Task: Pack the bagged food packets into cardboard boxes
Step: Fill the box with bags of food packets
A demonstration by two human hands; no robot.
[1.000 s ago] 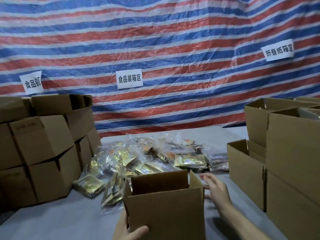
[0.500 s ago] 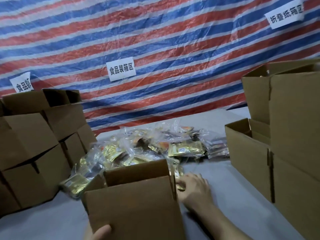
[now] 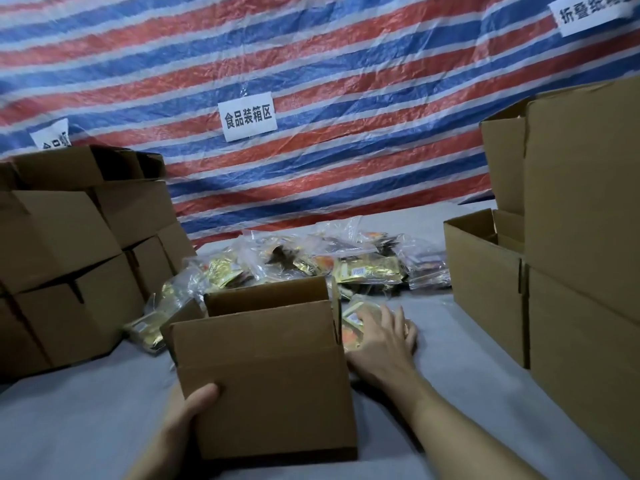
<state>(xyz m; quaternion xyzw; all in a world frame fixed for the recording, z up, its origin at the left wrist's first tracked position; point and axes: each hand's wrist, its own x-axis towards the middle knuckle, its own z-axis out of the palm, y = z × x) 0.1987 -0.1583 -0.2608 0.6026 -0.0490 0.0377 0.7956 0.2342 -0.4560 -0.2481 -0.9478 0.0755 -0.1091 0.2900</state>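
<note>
Cardboard fills the near middle of our view: an open box point(image 3: 266, 379) stands upright on the grey worktop point(image 3: 86, 420), flaps raised, its inside hidden from us. Our left hand point(image 3: 188, 415) clasps its near left corner, thumb pressed across the front face, the other fingers out of sight behind the wall. Just right of the box, our right hand point(image 3: 384, 344) lies palm down with fingers spread on a bagged food packet point(image 3: 351, 332), clear plastic with gold and orange inside, flat on the worktop beside the box wall; we cannot tell whether the fingers have closed on it or only press on it. Beyond the box a loose heap of packets point(image 3: 311, 261) spreads across the worktop, gold foil pouches in clear bags, one lying low at the left near the box's far corner. To the left stands a stack of closed cartons point(image 3: 69, 258); to the right, a stack of open cartons point(image 3: 571, 271), the nearest low one showing its inner flaps. Behind everything hangs a red, white and blue striped tarpaulin point(image 3: 346, 81) with white paper signs, the middle sign point(image 3: 247, 116) printed in black Chinese characters.
</note>
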